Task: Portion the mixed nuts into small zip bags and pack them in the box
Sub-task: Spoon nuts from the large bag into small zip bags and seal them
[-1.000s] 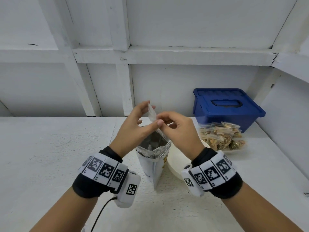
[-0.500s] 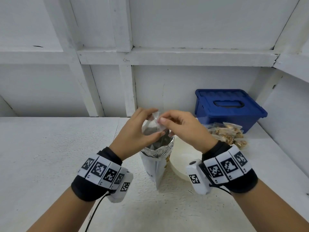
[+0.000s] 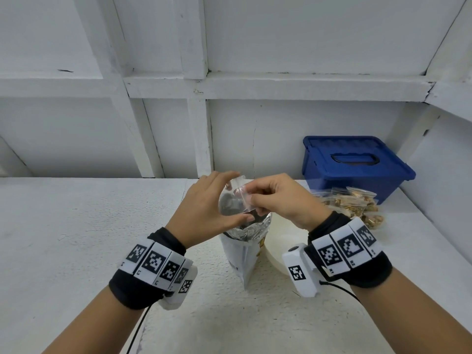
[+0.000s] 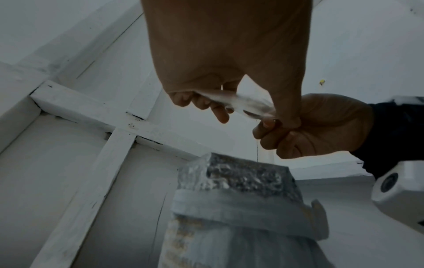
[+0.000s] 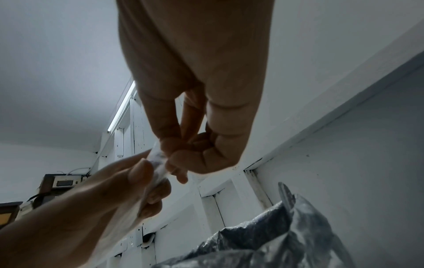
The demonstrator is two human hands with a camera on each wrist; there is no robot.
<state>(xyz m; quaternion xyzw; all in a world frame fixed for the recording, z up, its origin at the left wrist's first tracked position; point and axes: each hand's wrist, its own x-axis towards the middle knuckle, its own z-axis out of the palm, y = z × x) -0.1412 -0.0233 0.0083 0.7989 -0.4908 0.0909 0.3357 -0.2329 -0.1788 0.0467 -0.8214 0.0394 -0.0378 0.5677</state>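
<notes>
Left hand point(image 3: 204, 208): we log it raised over the foil pouch, thumb and fingers cupped round the left side of the small zip bag and holding it; in the left wrist view the fingers curl onto the clear film.
Right hand point(image 3: 283, 200): we log it at 3 o'clock of the left hand, thumb and forefinger pinching the bag's top edge, the other fingers curled in.
Small zip bag point(image 3: 236, 198): clear, held between both hands directly above the pouch mouth; we cannot tell whether its strip is open or sealed, nor whether it holds any nuts.
Foil pouch point(image 3: 245, 241): white outside, silver inside, standing upright on the worktop with its mouth open and the rim folded down; we see it at 6 o'clock of the bag, not touched by either hand.
Bowl point(image 3: 278, 244): pale, round, just beside the pouch at its 3 o'clock, partly hidden by the right wrist; its contents are out of our sight.
Filled bags point(image 3: 355, 203): a loose heap of clear zip bags with brown nuts, lying on the worktop at 2 o'clock of the pouch, against the front of the box.
Box point(image 3: 355, 164): blue plastic, lid on, handle recess on top, at the far right of the worktop near the wall.
Worktop point(image 3: 76, 238): white, rough-textured, carrying every item above.
Wrist bands point(image 3: 158, 264): black cuffs with white marker tiles on both wrists, each with a white camera unit and a thin cable.
Wall point(image 3: 255, 47): white boards with raised battens behind the worktop.
</notes>
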